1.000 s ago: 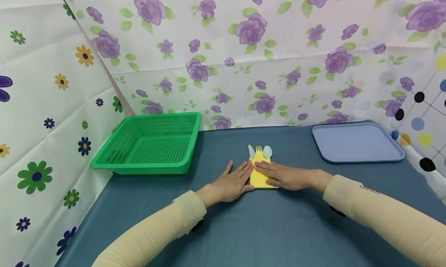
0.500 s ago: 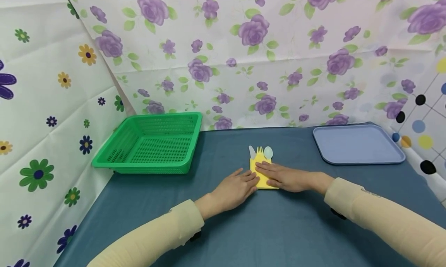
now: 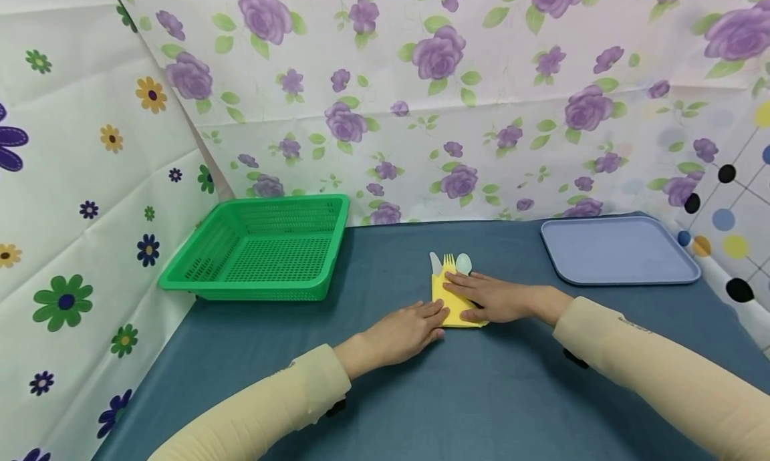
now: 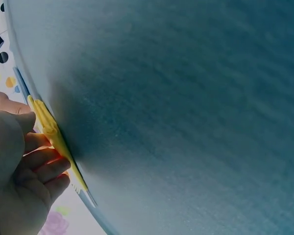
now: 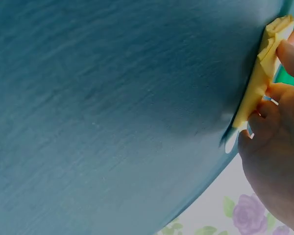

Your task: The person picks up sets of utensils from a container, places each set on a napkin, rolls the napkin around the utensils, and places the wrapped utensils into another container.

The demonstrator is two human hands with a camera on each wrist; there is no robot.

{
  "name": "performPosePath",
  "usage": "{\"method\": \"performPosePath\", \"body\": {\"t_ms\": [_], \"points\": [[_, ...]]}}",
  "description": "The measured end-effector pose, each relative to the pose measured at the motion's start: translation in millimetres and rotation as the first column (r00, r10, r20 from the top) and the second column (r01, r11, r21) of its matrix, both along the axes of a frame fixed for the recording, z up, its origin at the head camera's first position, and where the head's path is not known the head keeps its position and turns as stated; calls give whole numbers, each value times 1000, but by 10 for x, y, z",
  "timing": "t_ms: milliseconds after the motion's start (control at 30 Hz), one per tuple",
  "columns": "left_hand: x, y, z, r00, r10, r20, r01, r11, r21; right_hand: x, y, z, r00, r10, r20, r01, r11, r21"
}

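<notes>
A folded yellow napkin (image 3: 455,307) lies on the blue-grey tabletop. From its far end stick out the tips of a white plastic knife (image 3: 436,264), a yellow plastic fork (image 3: 448,263) and a pale spoon (image 3: 463,264); the napkin covers their lower parts. My left hand (image 3: 398,334) touches the napkin's near left side with extended fingers. Across from it, my right hand (image 3: 498,299) rests its fingers on the right side, close below the spoon. In the right wrist view the napkin's folded layers (image 5: 262,71) show beside the thumb.
A green plastic basket (image 3: 265,290) with perforated walls stands at the back left. At the back right lies a flat blue-grey tray (image 3: 619,247). Flowered cloth (image 3: 397,147) hangs behind the table.
My left hand has slid from the napkin's upper left edge toward its near left corner. The right hand has shifted slightly toward the napkin's right edge. The cutlery tips stay in place.
</notes>
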State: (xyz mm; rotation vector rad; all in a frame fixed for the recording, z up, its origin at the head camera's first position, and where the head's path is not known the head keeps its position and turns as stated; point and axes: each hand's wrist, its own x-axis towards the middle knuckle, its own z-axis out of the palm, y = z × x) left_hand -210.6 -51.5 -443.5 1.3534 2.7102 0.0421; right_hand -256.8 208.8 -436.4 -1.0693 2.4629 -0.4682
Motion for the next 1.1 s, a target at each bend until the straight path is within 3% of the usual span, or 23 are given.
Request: {"method": "performPosePath", "body": {"t_ms": [100,233,433,533,600,700,800,933,1033,1100], "points": [[-29,-4,14,996,42,81,-47,997,57,3,-8,10,1000,8,-1,-8,1000,0],[-52,-18,14,977,95,192,-128,978,163,2,-4,-22,1000,10,-12,-10,1000,1],[-20,-14,-22,964,160,213,-202,960,194,10,-5,-58,1000,10,-5,-10,1000,-8],[-31,7,-32,937,215,274,-289,920,263,18,-7,-51,1000,5,-5,-5,1000,0],[-45,25,-28,903,244,353,-365,869,334,23,0,-47,1000,4,-13,-4,1000,4],[-65,54,-9,833,257,489,-484,767,421,28,15,-49,1000,1,-27,-1,1000,11],[-80,80,7,758,236,608,-579,674,460,31,32,-58,999,1,-34,-1,1000,9],[-108,86,38,635,152,757,-688,556,466,33,32,-54,1000,-3,-21,3,1000,9],[-148,87,82,550,84,831,-749,491,445,34,32,-55,1000,-6,-16,6,1000,9],[-174,89,111,499,41,865,-778,461,427,35,36,-56,1000,-7,-17,7,1000,11]]}}
